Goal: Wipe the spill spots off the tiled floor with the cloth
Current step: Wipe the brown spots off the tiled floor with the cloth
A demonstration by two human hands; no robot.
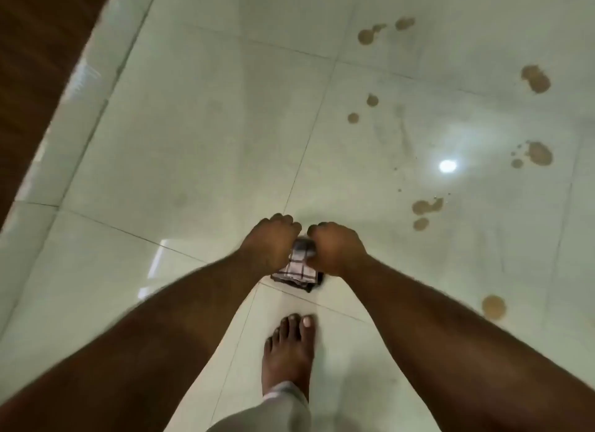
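Checked cloth [297, 269] bunched between both fists; brown blotchy spots [536, 78] on glossy tiles.

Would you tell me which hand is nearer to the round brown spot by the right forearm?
Right. The right hand, gripping the cloth, is on the spot's side; the left hand is beyond it.

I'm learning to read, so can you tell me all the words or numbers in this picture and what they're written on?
There are no words, numbers, labels or signs to read here.
cloth: only a checked pattern of lines, no writing; both hands hold it.
tiled floor: plain pale tiles with brown spill spots, no print.
The bright round patch on the floor is a light reflection, not a sign.
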